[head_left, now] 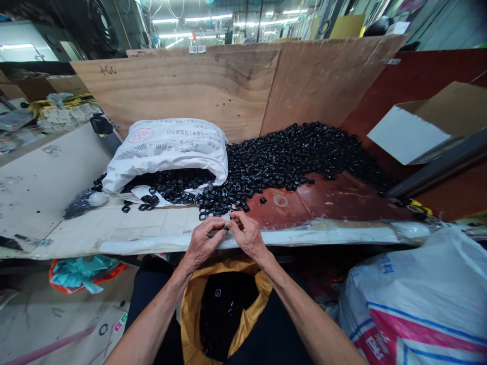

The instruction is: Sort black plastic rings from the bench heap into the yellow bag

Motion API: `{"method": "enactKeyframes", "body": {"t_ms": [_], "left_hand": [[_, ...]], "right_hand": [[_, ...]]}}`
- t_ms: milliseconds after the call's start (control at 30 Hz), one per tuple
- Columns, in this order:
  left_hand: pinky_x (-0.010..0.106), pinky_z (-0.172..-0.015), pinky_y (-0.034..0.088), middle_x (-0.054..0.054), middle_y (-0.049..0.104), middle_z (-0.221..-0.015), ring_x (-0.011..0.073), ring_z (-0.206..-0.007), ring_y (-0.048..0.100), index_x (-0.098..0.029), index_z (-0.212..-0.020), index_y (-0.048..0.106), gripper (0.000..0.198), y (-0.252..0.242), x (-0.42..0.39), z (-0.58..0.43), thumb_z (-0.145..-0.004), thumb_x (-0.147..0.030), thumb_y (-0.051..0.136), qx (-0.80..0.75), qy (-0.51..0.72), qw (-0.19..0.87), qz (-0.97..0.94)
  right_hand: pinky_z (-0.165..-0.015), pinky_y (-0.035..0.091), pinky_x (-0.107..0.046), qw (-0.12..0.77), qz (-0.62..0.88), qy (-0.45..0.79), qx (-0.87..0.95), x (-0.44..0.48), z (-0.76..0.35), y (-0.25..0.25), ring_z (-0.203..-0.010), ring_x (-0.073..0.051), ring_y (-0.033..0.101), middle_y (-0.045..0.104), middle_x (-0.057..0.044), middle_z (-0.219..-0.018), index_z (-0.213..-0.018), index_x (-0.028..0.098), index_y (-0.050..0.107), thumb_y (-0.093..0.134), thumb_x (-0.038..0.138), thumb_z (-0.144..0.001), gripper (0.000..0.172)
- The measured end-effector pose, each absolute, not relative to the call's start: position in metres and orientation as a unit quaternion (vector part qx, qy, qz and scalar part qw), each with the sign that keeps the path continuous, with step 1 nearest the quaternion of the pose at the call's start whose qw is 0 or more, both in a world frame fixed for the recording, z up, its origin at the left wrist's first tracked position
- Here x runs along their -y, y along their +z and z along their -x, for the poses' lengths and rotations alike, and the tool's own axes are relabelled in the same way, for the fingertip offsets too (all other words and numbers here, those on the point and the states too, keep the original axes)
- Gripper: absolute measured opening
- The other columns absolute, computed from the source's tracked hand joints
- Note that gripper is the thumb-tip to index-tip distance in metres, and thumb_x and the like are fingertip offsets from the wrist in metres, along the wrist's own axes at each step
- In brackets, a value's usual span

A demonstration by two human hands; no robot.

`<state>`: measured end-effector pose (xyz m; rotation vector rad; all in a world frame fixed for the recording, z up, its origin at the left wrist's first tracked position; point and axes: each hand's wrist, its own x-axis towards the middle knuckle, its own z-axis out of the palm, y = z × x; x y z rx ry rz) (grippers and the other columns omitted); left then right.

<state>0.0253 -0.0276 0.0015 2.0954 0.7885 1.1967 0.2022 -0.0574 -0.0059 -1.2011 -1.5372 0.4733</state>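
Gaping directly below the fingers, a yellow bag (189,304) shows a dark inside with a ring shape and a few glints in it. Off to the right and lower than the fingers bulges a large white plastic bag (399,284) with magenta and blue print. Well to the left of the fingers, also lower, an orange-rimmed container (57,280) holds crumpled teal plastic (81,271).

Above the yellow bag, the left hand (205,242) and right hand (249,237) come together, thumbs and forefingers narrowed on a small black piece (225,228). It sits between the two sets of fingertips, partly covered by them, and its exact shape is too small to tell.

Around the fingers runs the front edge of the counter (323,203). Just past the fingertips, loose black rings (297,157) lie on it, thickening into a long heap that stretches away to the fingers' right. Beyond the fingers on the left lies a white printed sack (171,142), its mouth facing them, with more rings inside and in front.

Farther from the fingers, a plywood board (182,91) stands behind sack and heap. A white-sided carton (411,134) is far to their right. Strip lights (209,17) shine farthest away.
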Motion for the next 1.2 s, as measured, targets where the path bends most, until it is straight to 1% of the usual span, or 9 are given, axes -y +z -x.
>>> {"method": "enactKeyframes", "body": {"t_ms": [100, 267, 433, 567, 700, 800, 900, 1067, 1200], "left_hand": [[0.038, -0.090, 0.057, 0.008, 0.072, -0.104, 0.0196, -0.099, 0.068, -0.020, -0.105, 0.070, 0.014, -0.001, 0.026, -0.025, -0.092, -0.024, 0.065, -0.306, 0.466, 0.296, -0.776], [0.036, -0.091, 0.056, 0.007, 0.071, -0.105, 0.0191, -0.100, 0.068, -0.021, -0.105, 0.070, 0.014, -0.003, 0.027, -0.024, -0.092, -0.024, 0.065, -0.322, 0.468, 0.301, -0.766], [0.034, -0.091, 0.055, 0.007, 0.070, -0.106, 0.0189, -0.100, 0.068, -0.021, -0.104, 0.069, 0.014, -0.001, 0.029, -0.024, -0.091, -0.022, 0.065, -0.341, 0.470, 0.319, -0.749], [0.034, -0.090, 0.055, 0.006, 0.070, -0.104, 0.0185, -0.098, 0.068, -0.021, -0.102, 0.069, 0.013, -0.002, 0.028, -0.024, -0.091, -0.022, 0.065, -0.334, 0.472, 0.324, -0.748], [0.033, -0.088, 0.055, 0.006, 0.071, -0.102, 0.0184, -0.096, 0.068, -0.021, -0.101, 0.070, 0.011, 0.003, 0.028, -0.024, -0.091, -0.022, 0.065, -0.311, 0.465, 0.331, -0.760], [0.033, -0.088, 0.054, 0.006, 0.071, -0.100, 0.0192, -0.095, 0.068, -0.020, -0.101, 0.070, 0.011, 0.009, 0.039, -0.020, -0.092, -0.024, 0.064, -0.302, 0.445, 0.349, -0.767], [0.035, -0.093, 0.053, 0.007, 0.071, -0.104, 0.0204, -0.100, 0.067, -0.021, -0.105, 0.070, 0.015, 0.011, 0.061, -0.014, -0.093, -0.026, 0.063, -0.310, 0.425, 0.381, -0.760], [0.033, -0.092, 0.053, 0.007, 0.070, -0.105, 0.0213, -0.099, 0.066, -0.019, -0.103, 0.071, 0.019, 0.007, 0.096, -0.007, -0.093, -0.033, 0.063, -0.364, 0.421, 0.470, -0.685], [0.035, -0.093, 0.053, 0.007, 0.071, -0.103, 0.0235, -0.100, 0.066, -0.018, -0.100, 0.073, 0.022, 0.005, 0.109, -0.001, -0.088, -0.037, 0.068, -0.380, 0.426, 0.498, -0.652]], "right_hand": [[-0.076, 0.050, -0.031, 0.527, 0.460, 0.207, 0.684, 0.062, -0.205, -0.002, -0.079, -0.020, 0.064, 0.070, -0.006, -0.090, -0.108, 0.022, 0.070, 0.057, 0.035, -0.097, 0.021], [-0.076, 0.045, -0.034, 0.497, 0.500, 0.140, 0.696, 0.063, -0.204, -0.004, -0.064, -0.018, 0.056, 0.060, -0.003, -0.062, -0.063, 0.021, 0.064, 0.057, 0.036, -0.098, 0.039], [-0.079, 0.046, -0.035, 0.519, 0.480, 0.165, 0.687, 0.065, -0.206, -0.006, -0.075, -0.020, 0.060, 0.066, -0.006, -0.087, -0.091, 0.021, 0.070, 0.069, 0.037, -0.090, 0.016], [-0.079, 0.046, -0.035, 0.503, 0.482, 0.151, 0.701, 0.065, -0.207, -0.006, -0.070, -0.019, 0.057, 0.059, -0.002, -0.069, -0.071, 0.022, 0.065, 0.067, 0.034, -0.092, 0.024], [-0.079, 0.050, -0.035, 0.531, 0.462, 0.183, 0.686, 0.066, -0.205, -0.003, -0.080, -0.021, 0.063, 0.068, -0.006, -0.091, -0.102, 0.022, 0.069, 0.065, 0.030, -0.092, 0.014], [-0.071, 0.049, -0.031, 0.534, 0.465, 0.199, 0.677, 0.076, -0.200, 0.001, -0.075, -0.020, 0.063, 0.068, -0.005, -0.084, -0.092, 0.022, 0.069, 0.062, 0.028, -0.094, 0.010], [-0.058, 0.044, -0.027, 0.520, 0.523, 0.211, 0.642, 0.098, -0.192, 0.003, -0.058, -0.015, 0.054, 0.059, 0.000, -0.065, -0.075, 0.021, 0.066, 0.059, 0.030, -0.095, 0.023], [-0.068, 0.050, -0.027, 0.538, 0.474, 0.243, 0.653, 0.134, -0.180, 0.001, -0.071, -0.016, 0.061, 0.067, -0.004, -0.084, -0.104, 0.019, 0.069, 0.058, 0.025, -0.094, 0.016], [-0.057, 0.046, -0.023, 0.528, 0.506, 0.278, 0.622, 0.148, -0.176, -0.001, -0.058, -0.013, 0.055, 0.061, 0.001, -0.070, -0.089, 0.018, 0.068, 0.058, 0.027, -0.094, 0.014]]}}
